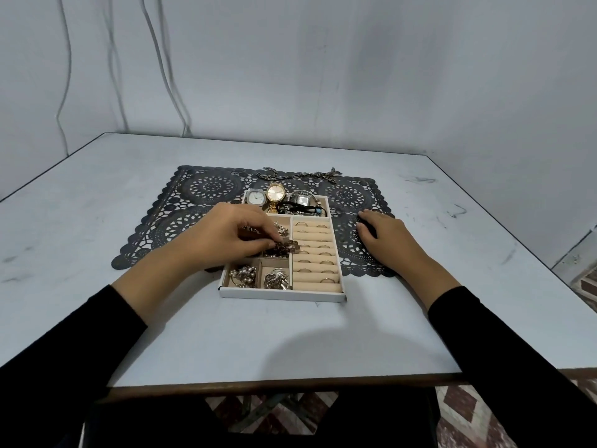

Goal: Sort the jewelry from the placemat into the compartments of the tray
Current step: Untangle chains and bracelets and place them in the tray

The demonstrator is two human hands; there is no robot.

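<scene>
Left hand (231,234) pinches a dark bracelet (284,246) over the tray (281,297); right hand (384,240) rests on placemat (193,195).

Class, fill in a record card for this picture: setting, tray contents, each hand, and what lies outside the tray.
Setting: table, dark lace placemat, white tray partly on it
Tray contents: watches at the far end, rings in the right rows, small pieces in left compartments
Left hand: pinches a jewelry piece over a left compartment
Right hand: rests on the placemat, holding nothing
Outside the tray: chain at the placemat's far edge
</scene>
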